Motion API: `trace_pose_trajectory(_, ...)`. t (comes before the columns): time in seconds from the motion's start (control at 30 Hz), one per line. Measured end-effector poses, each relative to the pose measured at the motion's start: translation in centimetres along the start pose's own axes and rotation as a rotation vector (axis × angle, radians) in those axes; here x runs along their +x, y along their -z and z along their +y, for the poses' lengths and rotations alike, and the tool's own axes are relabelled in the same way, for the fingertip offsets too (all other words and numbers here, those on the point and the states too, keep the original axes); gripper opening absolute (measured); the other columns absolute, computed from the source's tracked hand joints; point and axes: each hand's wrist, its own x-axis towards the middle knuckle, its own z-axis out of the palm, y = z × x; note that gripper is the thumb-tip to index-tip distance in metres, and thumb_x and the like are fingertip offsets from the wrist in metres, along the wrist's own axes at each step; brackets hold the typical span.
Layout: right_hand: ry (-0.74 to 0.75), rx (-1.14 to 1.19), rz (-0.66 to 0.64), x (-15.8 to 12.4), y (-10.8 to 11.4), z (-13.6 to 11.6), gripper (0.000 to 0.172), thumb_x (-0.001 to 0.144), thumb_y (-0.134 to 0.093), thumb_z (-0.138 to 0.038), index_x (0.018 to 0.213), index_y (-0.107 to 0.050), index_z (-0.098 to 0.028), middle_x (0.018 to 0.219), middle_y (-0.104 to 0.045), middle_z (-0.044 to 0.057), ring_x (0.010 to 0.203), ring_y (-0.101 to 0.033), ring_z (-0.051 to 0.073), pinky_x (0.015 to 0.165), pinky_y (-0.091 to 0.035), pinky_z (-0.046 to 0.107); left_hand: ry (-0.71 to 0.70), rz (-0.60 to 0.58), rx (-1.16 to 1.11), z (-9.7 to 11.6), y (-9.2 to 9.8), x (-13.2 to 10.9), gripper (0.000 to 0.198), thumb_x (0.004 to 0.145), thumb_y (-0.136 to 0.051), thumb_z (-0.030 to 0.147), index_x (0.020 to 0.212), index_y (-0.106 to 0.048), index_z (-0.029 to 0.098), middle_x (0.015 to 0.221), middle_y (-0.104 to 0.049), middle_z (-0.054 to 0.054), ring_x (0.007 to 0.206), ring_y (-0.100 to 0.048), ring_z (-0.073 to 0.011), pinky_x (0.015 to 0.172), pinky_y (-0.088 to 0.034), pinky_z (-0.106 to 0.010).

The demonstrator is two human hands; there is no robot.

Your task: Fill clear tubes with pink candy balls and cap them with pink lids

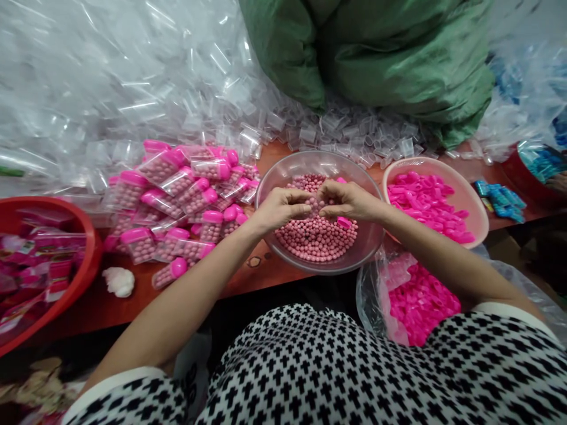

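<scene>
My left hand [280, 208] and my right hand [348, 200] meet over a clear bowl [283, 171] of small pink round candies [316, 236]. Both hands have their fingers curled and pinched together around something small between them, likely a clear tube, which I cannot make out. A pink cap [344, 222] shows just under my right hand. Left of the bowl lies a heap of filled clear tubes with pink caps [186, 198].
A pinkish bowl of pink caps [432, 203] sits at the right, above a plastic bag of more caps [419, 304]. A red basin [84, 265] holds packets at the left. Empty clear tubes [133, 88] pile up behind, beside a green sack [390, 53]. A white wad [119, 281] lies on the table.
</scene>
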Motion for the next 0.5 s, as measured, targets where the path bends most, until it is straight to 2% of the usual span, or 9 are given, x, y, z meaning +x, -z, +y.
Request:
trace_pose_trajectory(0.2, -0.084, 0.219, 0.008, 0.0, -0.5, -0.2, 0.029, 0.083, -0.078, -0.034, 0.089, -0.054, -0.019, 0.071, -0.061, -0.005, 0.060, -0.061, 0.009, 0.056, -0.051, 0.021, -0.005, 0.027, -0.066, -0.4, 0.1, -0.1, 0.043, 0.060, -0.090, 0.040, 0.093, -0.081, 0.014, 0.094, -0.078, -0.009, 0.088, -0.071, -0.0240, 0.088, -0.059, -0.042)
trace_pose_trajectory(0.33, -0.144, 0.325, 0.038, -0.4, 0.8, -0.6, 0.043, 0.074, -0.087, -0.044, 0.085, -0.054, -0.018, 0.066, -0.064, -0.004, 0.056, -0.063, 0.010, 0.053, -0.053, 0.022, -0.012, 0.069, -0.106, -1.0, 0.3, 0.1, 0.045, 0.060, -0.091, 0.038, 0.096, -0.080, 0.013, 0.092, -0.076, -0.009, 0.086, -0.071, -0.0234, 0.086, -0.060, -0.042)
trace_pose_trajectory(0.4, -0.194, 0.298, 0.022, -1.1, 1.7, -1.0, 0.042, 0.074, -0.086, -0.047, 0.085, -0.058, -0.017, 0.068, -0.067, -0.002, 0.057, -0.065, 0.011, 0.055, -0.054, 0.023, -0.037, 0.138, -0.147, -1.1, 0.3, 0.2, 0.047, 0.058, -0.092, 0.038, 0.095, -0.079, 0.013, 0.092, -0.076, -0.008, 0.084, -0.071, -0.0220, 0.085, -0.060, -0.040)
trace_pose_trajectory(0.5, -0.259, 0.069, -0.114, -2.3, 2.8, -1.4, 0.038, 0.076, -0.083, -0.047, 0.094, -0.070, -0.016, 0.084, -0.075, 0.003, 0.071, -0.070, 0.015, 0.066, -0.056, 0.027, -0.096, 0.222, -0.230, -0.9, 0.3, 0.2, 0.048, 0.061, -0.091, 0.037, 0.101, -0.076, 0.014, 0.099, -0.076, -0.007, 0.085, -0.072, -0.0192, 0.084, -0.062, -0.036)
